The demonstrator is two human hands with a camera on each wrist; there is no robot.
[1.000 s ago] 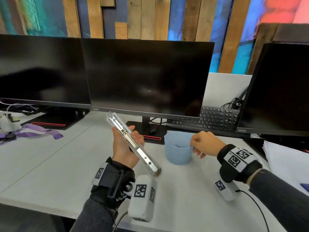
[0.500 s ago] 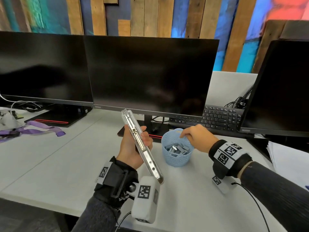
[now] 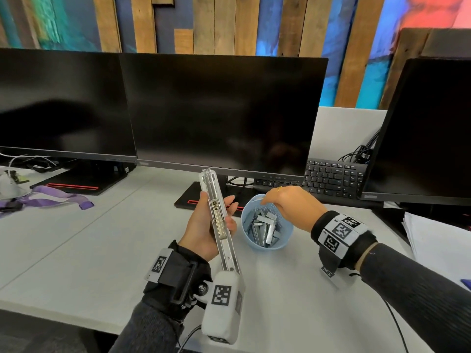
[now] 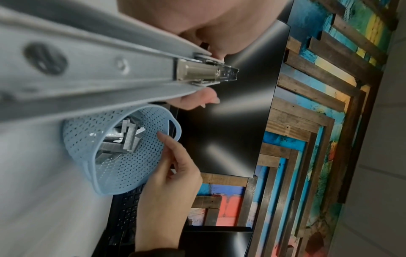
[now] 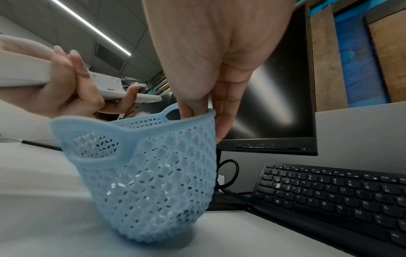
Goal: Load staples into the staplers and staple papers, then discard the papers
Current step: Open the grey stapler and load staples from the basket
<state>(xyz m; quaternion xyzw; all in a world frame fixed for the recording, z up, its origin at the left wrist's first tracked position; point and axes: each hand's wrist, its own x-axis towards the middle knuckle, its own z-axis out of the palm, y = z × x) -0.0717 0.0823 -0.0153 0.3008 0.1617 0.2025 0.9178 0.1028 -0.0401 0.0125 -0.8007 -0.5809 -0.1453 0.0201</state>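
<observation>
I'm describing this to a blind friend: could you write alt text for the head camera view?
A left hand holds an opened stapler upright over a white desk, while the right hand tips a small blue basket of staples by its rim. Dark monitors and a keyboard stand behind.

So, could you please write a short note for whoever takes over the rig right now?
Left hand: grips the opened stapler off the desk, its staple channel facing up.
Right hand: pinches the rim of the blue basket, thumb inside and fingers outside, tilting it toward the person.
The basket sits on the desk just right of the stapler and holds loose staple strips.
Done: stapler opened.
Left: pick a strip, load it, close the stapler, staple papers from the stack at far right, then discard them.
</observation>
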